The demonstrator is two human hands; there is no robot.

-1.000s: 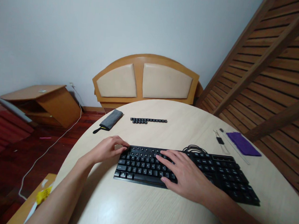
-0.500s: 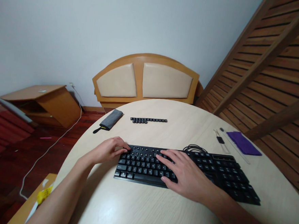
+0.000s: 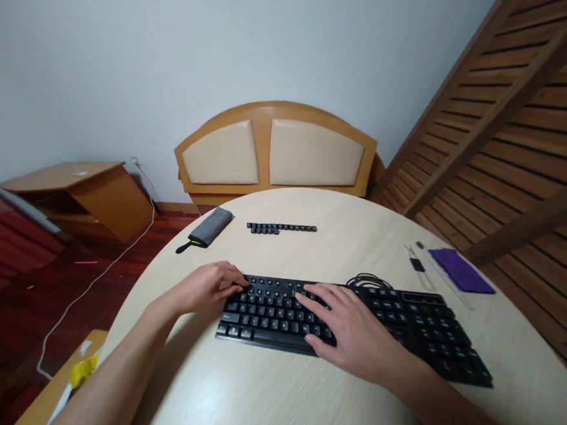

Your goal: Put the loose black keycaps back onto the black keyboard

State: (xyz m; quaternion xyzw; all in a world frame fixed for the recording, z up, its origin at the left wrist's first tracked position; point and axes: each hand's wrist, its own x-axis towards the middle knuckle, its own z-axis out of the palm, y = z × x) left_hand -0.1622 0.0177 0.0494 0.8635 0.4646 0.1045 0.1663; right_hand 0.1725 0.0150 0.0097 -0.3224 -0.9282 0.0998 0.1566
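Observation:
A black keyboard point(image 3: 276, 322) lies on the round light-wood table point(image 3: 270, 406). My left hand point(image 3: 213, 286) is at its upper left corner, with thumb and fingertips drawn together in a pinch; whatever is between them is hidden. Over the middle and right part of the main keys rests my right hand point(image 3: 348, 330), palm down with fingers spread, holding nothing. Beyond the keyboard, several loose black keycaps point(image 3: 282, 228) form one long row and a shorter row in front of it.
At the left stands a grey pouch point(image 3: 212, 227) with a black strap. A coiled cable point(image 3: 368, 281) sits behind the keyboard. Toward the right edge are a wire tool point(image 3: 416, 264) with a dark middle, a thin brush point(image 3: 444, 275) and a purple cloth point(image 3: 461, 271).
My left fingertips have shifted very slightly at the keyboard's corner. My right hand and the loose keycaps stay as they were.

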